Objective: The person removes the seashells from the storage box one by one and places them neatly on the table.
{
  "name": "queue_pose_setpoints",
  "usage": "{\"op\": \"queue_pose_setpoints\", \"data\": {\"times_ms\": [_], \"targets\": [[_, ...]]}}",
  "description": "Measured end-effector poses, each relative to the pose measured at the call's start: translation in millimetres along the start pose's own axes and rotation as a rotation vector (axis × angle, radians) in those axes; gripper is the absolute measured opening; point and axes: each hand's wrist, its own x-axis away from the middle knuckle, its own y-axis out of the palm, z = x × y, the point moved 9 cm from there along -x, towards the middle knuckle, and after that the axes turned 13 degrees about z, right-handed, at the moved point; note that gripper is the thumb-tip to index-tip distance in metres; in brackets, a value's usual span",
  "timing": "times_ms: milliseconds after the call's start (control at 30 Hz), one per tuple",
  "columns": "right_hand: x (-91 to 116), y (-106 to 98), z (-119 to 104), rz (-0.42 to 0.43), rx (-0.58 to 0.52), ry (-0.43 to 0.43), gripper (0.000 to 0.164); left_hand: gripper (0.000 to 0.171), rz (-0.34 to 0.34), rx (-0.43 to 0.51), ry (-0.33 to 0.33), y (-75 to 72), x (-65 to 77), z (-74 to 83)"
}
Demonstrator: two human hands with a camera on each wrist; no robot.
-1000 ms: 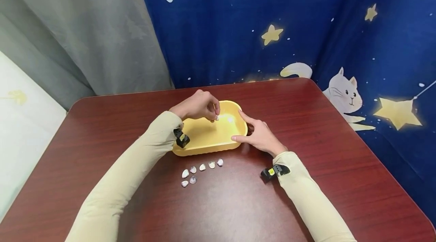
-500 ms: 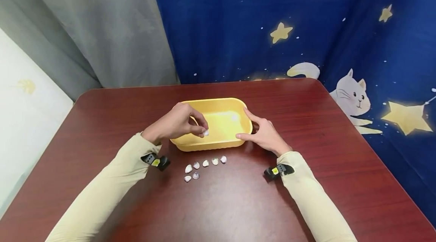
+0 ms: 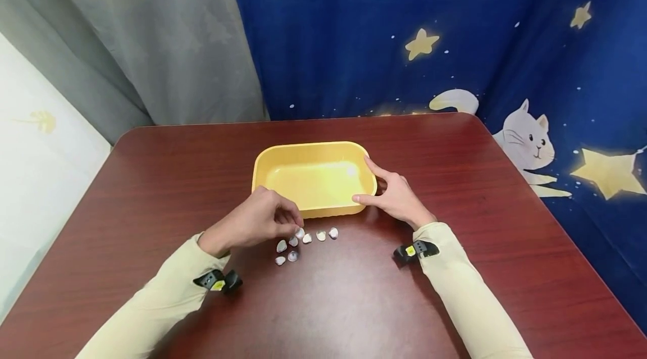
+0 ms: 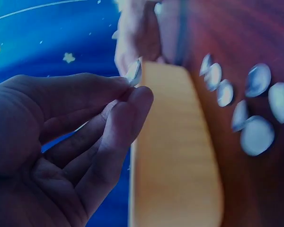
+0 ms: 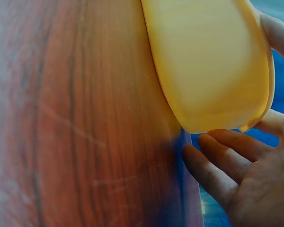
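left hand (image 3: 258, 223) hovers low over the table (image 3: 151, 179), pinching one shell (image 4: 133, 72); six more shells (image 3: 306, 238) lie nearby. right hand (image 3: 396, 199), fingers spread wide, steadies one yellow tray (image 3: 263, 159).

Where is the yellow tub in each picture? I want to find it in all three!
Head view: the yellow tub sits mid-table, between both hands.
Left wrist view: its pale yellow wall runs down the middle, right of the left hand, with shells to its right.
Right wrist view: it fills the top right, above the right hand.
Shared landmark: the dark red wooden table, seen in all three.
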Motion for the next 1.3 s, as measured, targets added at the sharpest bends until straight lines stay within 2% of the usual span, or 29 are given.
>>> {"op": "queue_pose_setpoints", "data": {"times_ms": [167,300,467,633,833,1100,1200,1300], "targets": [[-0.6,-0.2,0.4,-0.004,-0.004,0.0,0.099,0.011,0.023,-0.01,0.03,17.3,6.2,-1.8],[-0.2,-0.3,1.3,-0.004,-0.01,0.002,0.099,0.011,0.015,-0.016,0.042,30.9,9.0,-4.2],[-0.1,0.0,0.0,-0.005,-0.012,0.0,0.099,0.012,0.007,-0.041,0.067,42.3,12.3,-4.9],[0.2,0.3,-0.7,-0.001,-0.009,0.002,0.099,0.014,-0.01,-0.106,0.094,51.4,13.6,-5.7],[0.3,0.3,-1.4,-0.002,-0.016,0.01,0.098,0.016,0.015,-0.169,0.128,52.8,14.5,-5.8],[-0.5,-0.1,0.3,0.005,-0.013,0.011,0.098,0.015,0.017,-0.056,0.052,50.9,11.0,-9.3],[-1.2,1.0,1.0,0.0,-0.009,0.01,0.098,0.012,0.024,-0.043,0.057,45.6,8.3,-4.5],[-2.4,1.0,1.8,0.004,-0.014,0.011,0.098,0.009,0.053,-0.032,0.074,34.3,1.4,3.1]]}}
